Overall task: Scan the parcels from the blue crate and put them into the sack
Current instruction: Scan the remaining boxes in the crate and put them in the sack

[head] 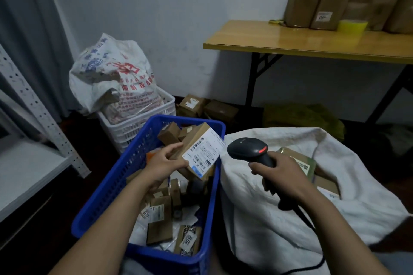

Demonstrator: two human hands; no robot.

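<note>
A blue crate sits low in the middle, full of several small brown parcels. My left hand grips a brown cardboard parcel above the crate, its white barcode label facing up and right. My right hand holds a black barcode scanner just right of the parcel, its head turned toward the label and a red light glowing on top. The open white sack lies to the right, with a few parcels visible inside, partly hidden behind my right hand.
A white crate holding a printed white bag stands behind the blue crate. Cardboard boxes lie on the floor by the wall. A wooden folding table with brown packages and yellow tape is at upper right. A white metal shelf is left.
</note>
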